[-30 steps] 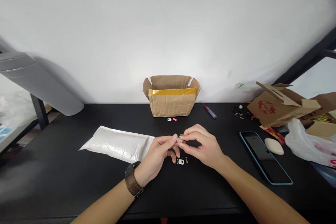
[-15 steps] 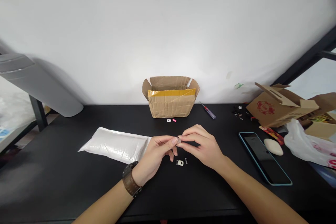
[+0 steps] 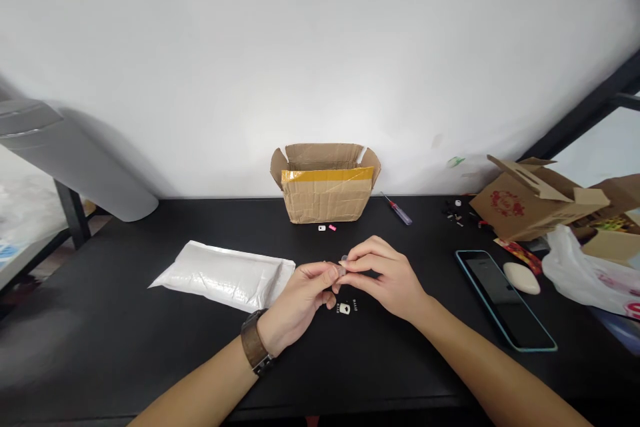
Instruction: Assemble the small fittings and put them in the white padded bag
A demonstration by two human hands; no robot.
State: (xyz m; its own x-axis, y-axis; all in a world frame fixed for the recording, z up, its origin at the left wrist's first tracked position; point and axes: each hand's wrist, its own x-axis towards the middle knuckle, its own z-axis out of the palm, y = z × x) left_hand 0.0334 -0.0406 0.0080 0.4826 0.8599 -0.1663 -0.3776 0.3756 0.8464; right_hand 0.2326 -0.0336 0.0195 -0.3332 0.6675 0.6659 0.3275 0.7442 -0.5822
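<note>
Between the fingertips of both hands is a small greyish piece [image 3: 342,269], partly covered by the fingers and too small to name exactly. My left hand [image 3: 303,303], with a brown watch on the wrist, pinches it from the left. My right hand [image 3: 383,277] pinches at it from the right with thumb and forefinger. Just below the hands a small white part [image 3: 345,308] with a dark mark lies on the black table [image 3: 310,373], with tiny pieces on both sides of it. A silvery padded mailer [image 3: 220,275] lies left of my left hand.
An open cardboard box [image 3: 327,203] stands at the wall, with a white piece [image 3: 322,228] and a pink piece [image 3: 333,227] before it. Rightward are a screwdriver [image 3: 397,210], phone [image 3: 505,300], white oval object [image 3: 521,277], plastic bag [image 3: 590,270] and another box [image 3: 520,203].
My left hand has shifted slightly right, closer to my right hand, and its wrist has turned a little. More of the mailer's right end shows. The grey piece sits at a slightly different angle.
</note>
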